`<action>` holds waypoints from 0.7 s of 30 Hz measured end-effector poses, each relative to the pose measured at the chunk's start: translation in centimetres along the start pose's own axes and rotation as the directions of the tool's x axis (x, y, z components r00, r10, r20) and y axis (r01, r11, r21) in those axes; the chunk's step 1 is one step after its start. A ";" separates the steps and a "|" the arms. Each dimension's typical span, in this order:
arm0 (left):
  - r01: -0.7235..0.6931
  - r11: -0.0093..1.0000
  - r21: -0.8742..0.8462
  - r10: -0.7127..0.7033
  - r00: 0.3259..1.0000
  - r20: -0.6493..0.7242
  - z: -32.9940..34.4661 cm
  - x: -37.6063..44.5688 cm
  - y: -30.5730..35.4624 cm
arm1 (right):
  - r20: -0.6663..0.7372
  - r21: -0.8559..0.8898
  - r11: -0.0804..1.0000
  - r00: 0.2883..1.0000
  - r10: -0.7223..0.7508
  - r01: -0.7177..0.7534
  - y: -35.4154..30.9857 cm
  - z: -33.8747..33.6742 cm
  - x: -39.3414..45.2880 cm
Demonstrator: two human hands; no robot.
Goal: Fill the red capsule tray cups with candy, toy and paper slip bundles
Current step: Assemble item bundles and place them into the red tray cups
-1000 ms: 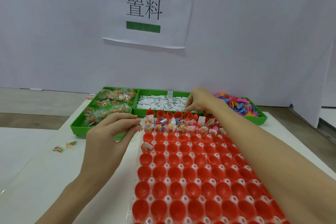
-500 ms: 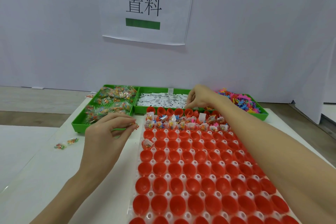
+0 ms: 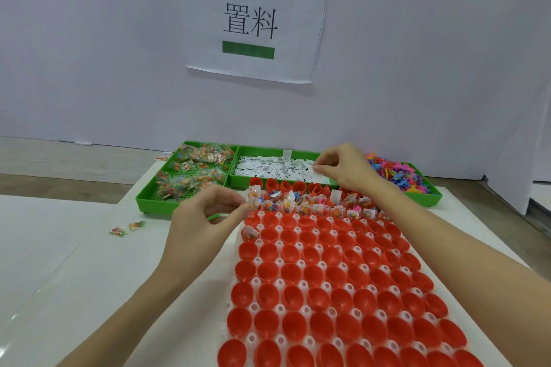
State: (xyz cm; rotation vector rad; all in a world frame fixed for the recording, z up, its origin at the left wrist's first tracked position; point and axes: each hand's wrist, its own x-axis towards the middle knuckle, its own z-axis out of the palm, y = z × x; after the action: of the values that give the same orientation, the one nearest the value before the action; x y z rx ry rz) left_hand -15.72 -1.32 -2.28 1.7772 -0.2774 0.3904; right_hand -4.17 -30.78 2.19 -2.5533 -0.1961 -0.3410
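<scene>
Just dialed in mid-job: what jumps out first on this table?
The big red capsule tray fills the near centre, most cups empty, only its far rows stuffed. Behind it sit three green bins of candy packets, paper slips and toys. The right hand pinches a slip; the left hand holds a candy packet.

The right hand (image 3: 346,170) pinches a white paper slip (image 3: 320,177) over the far green plastic tray (image 3: 298,155); the left hand (image 3: 205,217) pinches a clear candy bag (image 3: 253,205) beside the red cups (image 3: 328,292).

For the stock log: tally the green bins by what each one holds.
Candy packet bin: 1
Paper slip bin: 1
Plastic toy bin: 1
Total: 3 green bins
</scene>
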 end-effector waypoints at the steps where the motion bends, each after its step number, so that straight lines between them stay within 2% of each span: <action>1: 0.006 1.000 -0.004 -0.006 1.000 0.010 0.1 -0.1 0.1 | -0.019 -0.011 1.000 1.000 0.011 -0.011 0.2 0.0 0.0; 9: 0.023 0.999 0.022 -0.024 1.000 0.009 -0.1 0.1 0.0 | -0.148 -0.095 0.991 0.985 0.084 -0.098 1.9 0.3 0.4; 21: 0.010 0.999 0.052 -0.011 1.000 0.014 -0.3 0.2 -0.2 | -0.099 -0.144 0.985 0.992 0.084 -0.098 2.1 0.1 0.0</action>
State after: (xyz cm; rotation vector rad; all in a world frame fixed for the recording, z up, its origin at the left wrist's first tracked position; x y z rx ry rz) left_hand -15.46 -1.00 -2.32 1.8325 -0.2702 0.3804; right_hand -3.76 -32.46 1.09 -2.6755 -0.0195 -0.4526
